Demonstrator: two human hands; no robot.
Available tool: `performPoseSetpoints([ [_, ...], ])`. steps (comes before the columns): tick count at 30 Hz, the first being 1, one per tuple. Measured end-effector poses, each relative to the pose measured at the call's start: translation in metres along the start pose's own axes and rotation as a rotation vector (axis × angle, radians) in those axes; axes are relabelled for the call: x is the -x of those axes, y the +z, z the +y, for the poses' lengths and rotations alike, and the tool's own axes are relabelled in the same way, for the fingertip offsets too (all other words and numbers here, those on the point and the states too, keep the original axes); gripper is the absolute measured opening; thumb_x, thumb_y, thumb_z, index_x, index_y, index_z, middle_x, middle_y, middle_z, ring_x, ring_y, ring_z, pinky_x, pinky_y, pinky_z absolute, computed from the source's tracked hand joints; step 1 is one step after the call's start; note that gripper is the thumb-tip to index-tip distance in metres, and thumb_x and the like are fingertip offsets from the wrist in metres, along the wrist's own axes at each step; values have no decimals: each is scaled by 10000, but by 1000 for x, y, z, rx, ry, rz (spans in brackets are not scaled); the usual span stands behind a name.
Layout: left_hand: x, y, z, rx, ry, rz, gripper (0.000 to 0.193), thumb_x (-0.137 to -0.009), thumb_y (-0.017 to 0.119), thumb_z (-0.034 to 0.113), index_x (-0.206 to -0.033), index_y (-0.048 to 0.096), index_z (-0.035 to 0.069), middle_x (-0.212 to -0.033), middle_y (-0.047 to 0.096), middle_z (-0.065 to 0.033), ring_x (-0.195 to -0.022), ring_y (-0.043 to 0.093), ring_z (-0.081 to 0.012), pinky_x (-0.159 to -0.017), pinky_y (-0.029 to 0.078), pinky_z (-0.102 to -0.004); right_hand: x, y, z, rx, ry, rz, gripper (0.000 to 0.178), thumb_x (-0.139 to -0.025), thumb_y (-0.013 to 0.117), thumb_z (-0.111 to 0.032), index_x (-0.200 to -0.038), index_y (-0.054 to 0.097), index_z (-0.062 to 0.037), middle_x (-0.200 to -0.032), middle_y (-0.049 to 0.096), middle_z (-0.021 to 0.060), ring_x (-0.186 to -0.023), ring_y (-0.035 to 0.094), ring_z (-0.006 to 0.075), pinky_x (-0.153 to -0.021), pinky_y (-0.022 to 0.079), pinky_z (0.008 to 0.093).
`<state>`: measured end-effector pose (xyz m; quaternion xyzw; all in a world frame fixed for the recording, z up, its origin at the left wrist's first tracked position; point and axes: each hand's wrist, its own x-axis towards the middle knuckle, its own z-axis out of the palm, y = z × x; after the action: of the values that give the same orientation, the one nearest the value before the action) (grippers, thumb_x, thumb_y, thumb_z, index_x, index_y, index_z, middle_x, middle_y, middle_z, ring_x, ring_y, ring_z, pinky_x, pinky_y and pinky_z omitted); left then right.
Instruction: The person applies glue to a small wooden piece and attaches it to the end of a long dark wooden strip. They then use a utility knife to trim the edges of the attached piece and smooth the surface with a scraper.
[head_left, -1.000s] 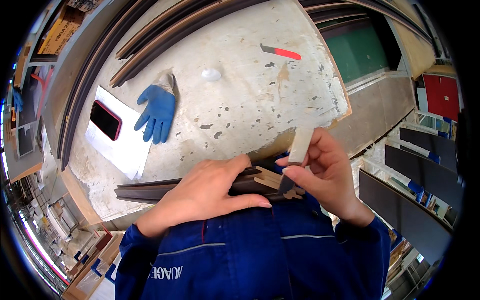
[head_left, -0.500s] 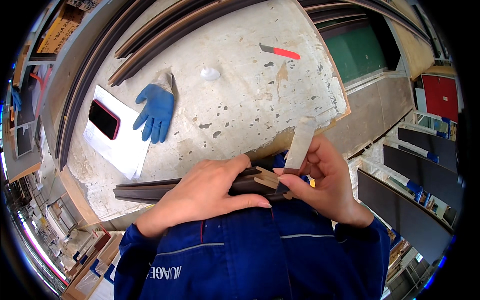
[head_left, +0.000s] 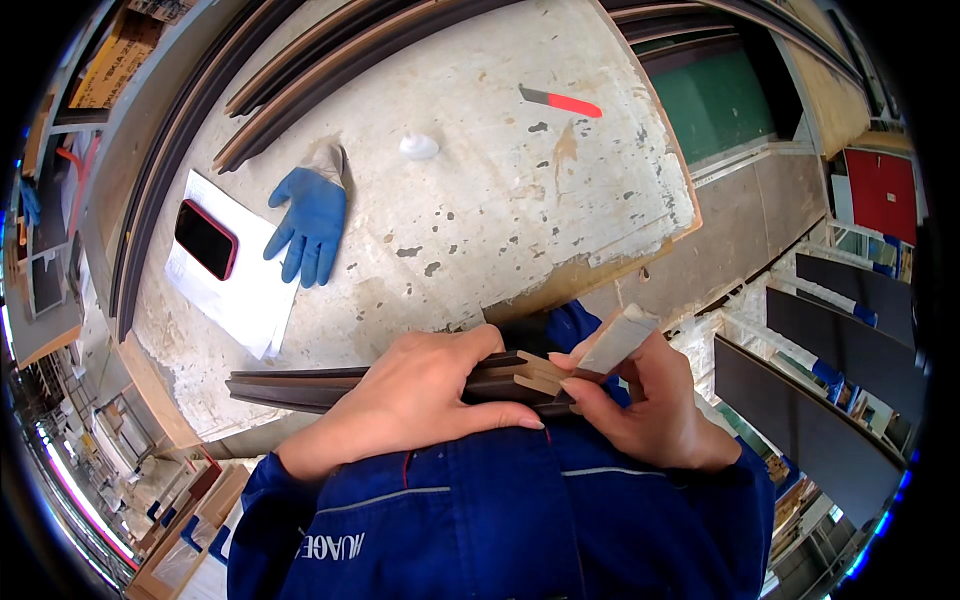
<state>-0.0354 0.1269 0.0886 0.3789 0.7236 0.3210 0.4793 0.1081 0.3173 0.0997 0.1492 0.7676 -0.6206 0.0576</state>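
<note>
My left hand (head_left: 425, 390) is closed around a long dark brown frame moulding (head_left: 290, 388), which lies crosswise at the table's near edge against my body. Its bare wood-coloured end (head_left: 540, 372) is grooved and points right. Beside that end, my right hand (head_left: 650, 400) pinches a flat blade with a pale, wrapped-looking handle (head_left: 622, 338). The handle slants up to the right above the fingers. A dark tip shows below my right fingertips, at the moulding's end; whether it touches the wood I cannot tell.
On the worn white table (head_left: 470, 220) lie a blue-coated glove (head_left: 312, 225), a phone (head_left: 206, 240) on paper sheets (head_left: 225, 305), a small white bottle (head_left: 419, 146) and a red-handled knife (head_left: 562, 101). More mouldings (head_left: 330, 85) lie at the far left. Dark panels (head_left: 815, 410) stand at right.
My right hand has lowered slightly, and the pale handle has tilted from nearly upright toward the right. My left hand keeps its hold on the moulding, almost unmoved.
</note>
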Motion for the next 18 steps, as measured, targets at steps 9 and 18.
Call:
performPoseSetpoints([
  [9, -1, 3, -1, 24, -3, -19, 594, -777, 779, 553, -929, 573, 17, -713, 631, -181, -718, 661, -400, -625, 507, -431, 10, 4, 11, 16, -118, 20, 294, -846, 732, -19, -1092, 572, -5, -870, 524, 121, -699, 565, 244, -573, 438, 330],
  [18, -1, 2, 0, 13, 6, -32, 592, -783, 773, 553, -924, 564, 17, -724, 629, -178, -731, 655, -400, -632, 504, -432, 12, 4, 11, -11, -117, 0, 302, -850, 719, -11, -1098, 551, 18, -894, 512, 150, -699, 539, 287, -574, 413, 370],
])
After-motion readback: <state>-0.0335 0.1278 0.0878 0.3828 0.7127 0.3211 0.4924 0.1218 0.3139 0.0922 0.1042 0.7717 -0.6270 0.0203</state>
